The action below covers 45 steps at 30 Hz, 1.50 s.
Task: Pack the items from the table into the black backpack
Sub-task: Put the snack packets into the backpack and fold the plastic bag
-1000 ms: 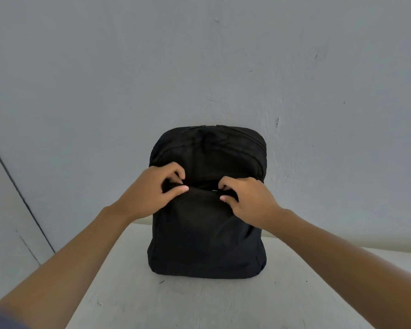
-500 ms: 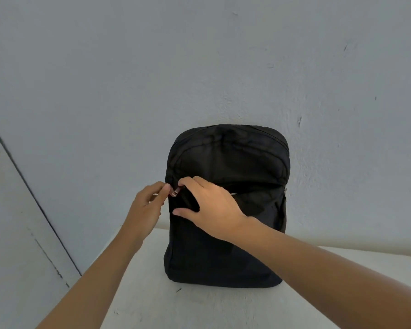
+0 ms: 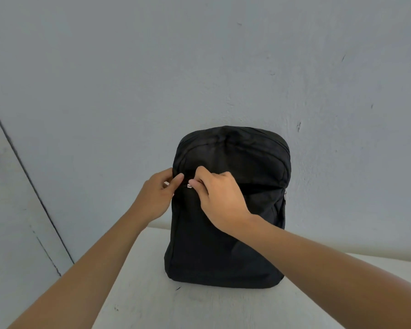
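The black backpack [image 3: 228,233] stands upright on the white table [image 3: 199,309], leaning against the wall. My left hand [image 3: 156,198] grips the bag's left edge at the height of the front pocket zip, thumb on the front. My right hand [image 3: 220,198] pinches a small pale zip puller [image 3: 189,185] at the left end of that pocket zip. The pocket's opening runs as a dark slit to the right of my right hand. No other task items are in view.
A grey-blue wall [image 3: 199,67] rises directly behind the bag. A door or panel with a dark edge [image 3: 22,162] stands to the left. The table's left edge [image 3: 119,269] runs under my left forearm.
Both hands moved from the middle of the pocket opening to its left end. My right hand took hold of the zip puller, and my left hand shifted onto the bag's left edge.
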### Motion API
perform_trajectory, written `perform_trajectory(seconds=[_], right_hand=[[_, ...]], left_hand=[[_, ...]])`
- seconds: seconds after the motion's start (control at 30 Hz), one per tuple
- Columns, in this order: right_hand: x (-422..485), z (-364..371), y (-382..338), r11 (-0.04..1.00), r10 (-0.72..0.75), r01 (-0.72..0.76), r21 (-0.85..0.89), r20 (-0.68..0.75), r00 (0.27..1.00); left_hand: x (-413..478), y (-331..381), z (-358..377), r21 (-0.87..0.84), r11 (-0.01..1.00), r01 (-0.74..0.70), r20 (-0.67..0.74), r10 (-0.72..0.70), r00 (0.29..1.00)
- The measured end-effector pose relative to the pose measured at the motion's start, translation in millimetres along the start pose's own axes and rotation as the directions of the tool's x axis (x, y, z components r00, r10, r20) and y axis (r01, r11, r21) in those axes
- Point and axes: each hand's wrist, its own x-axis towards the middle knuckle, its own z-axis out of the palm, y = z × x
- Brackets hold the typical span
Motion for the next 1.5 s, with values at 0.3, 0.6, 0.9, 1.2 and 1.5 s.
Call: perform_trajectory(seconds=[0.3, 0.6, 0.9, 1.2, 1.5], right_hand=[[-43.9, -54.7, 46.3, 0.932, -0.036, -0.021, -0.362, -0.151, 0.988], [-96.1, -92.2, 110.7, 0.682, 0.710, -0.654, 0.326, -0.082, 0.700], [-86.6, -79.4, 88.6, 0.259, 0.750, -0.659, 0.706, 0.283, 0.598], [-84.0, -80.4, 97.6, 0.331, 0.737, -0.613, 0.717, 0.209, 0.642], [-125.0, -110.9, 123.8, 0.384, 0.817, -0.644, 0.661, 0.080, 0.570]], left_hand=[[0.7, -6.4, 7.5, -0.006, 0.995, 0.096, -0.091, -0.097, 0.991], [-12.5, -10.6, 33.8, -0.262, 0.943, 0.203, -0.164, -0.250, 0.954], [-45.3, -17.6, 70.1, -0.509, 0.789, 0.345, -0.007, -0.404, 0.915], [-39.6, 10.6, 105.3, -0.488, 0.744, 0.456, 0.165, -0.434, 0.885], [-44.0, 39.0, 142.2, -0.522, 0.712, 0.469, 0.310, -0.354, 0.882]])
